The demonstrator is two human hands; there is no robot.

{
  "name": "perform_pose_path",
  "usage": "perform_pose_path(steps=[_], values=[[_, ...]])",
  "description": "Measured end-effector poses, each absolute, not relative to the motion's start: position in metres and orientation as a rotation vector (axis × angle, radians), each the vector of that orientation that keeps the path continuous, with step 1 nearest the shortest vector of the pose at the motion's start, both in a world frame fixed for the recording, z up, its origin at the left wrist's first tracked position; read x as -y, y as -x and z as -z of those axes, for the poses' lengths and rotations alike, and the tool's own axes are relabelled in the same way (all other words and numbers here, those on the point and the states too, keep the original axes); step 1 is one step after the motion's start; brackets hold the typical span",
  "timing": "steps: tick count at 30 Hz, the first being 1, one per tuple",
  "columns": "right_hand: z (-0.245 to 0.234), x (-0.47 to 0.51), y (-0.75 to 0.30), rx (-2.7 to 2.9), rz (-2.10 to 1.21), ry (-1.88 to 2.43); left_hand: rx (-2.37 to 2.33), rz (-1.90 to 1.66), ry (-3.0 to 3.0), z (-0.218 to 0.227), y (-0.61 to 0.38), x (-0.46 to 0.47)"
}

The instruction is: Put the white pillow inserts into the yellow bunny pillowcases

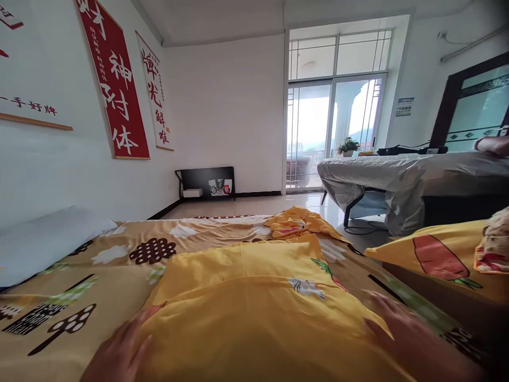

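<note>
A folded yellow quilt cover with rabbit and carrot prints lies on the bed's tan patterned sheet. My left hand rests at its near left edge, fingers stretched out flat. My right hand lies flat on the sheet at the cover's right edge, fingers extended. Neither hand grips anything. A crumpled yellow piece of the same fabric sits at the bed's far end.
A grey pillow lies at the left by the wall. More yellow carrot-print fabric sits at the right. Beyond stands a cloth-covered table with a plant, where another person's hand rests. Glass doors are at the back.
</note>
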State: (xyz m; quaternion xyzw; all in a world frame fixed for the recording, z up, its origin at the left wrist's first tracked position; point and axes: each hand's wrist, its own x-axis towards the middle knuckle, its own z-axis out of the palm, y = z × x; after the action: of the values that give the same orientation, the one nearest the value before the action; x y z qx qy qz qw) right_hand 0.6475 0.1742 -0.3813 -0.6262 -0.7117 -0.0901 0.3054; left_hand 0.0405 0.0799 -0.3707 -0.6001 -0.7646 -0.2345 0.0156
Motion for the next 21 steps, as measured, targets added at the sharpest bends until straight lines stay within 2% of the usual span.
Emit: perform_pose_path(steps=[5,8,12,17,21], values=[[0.285,-0.211,-0.479,2.420,-0.024,1.267,1.959,0.629,2.505,0.273,-0.182,-0.177],[0.268,-0.253,-0.414,2.498,-0.092,1.179,1.813,0.559,2.665,0.252,-0.227,-0.247],[0.294,-0.312,-0.401,2.525,-0.230,1.182,1.932,0.511,2.675,0.293,-0.227,-0.307],[0.340,-0.369,-0.461,2.455,-0.327,1.422,2.224,0.416,2.519,0.367,-0.172,-0.342],[0.363,-0.400,-0.517,2.392,-0.365,1.668,2.462,0.340,2.352,0.385,-0.114,-0.368]])
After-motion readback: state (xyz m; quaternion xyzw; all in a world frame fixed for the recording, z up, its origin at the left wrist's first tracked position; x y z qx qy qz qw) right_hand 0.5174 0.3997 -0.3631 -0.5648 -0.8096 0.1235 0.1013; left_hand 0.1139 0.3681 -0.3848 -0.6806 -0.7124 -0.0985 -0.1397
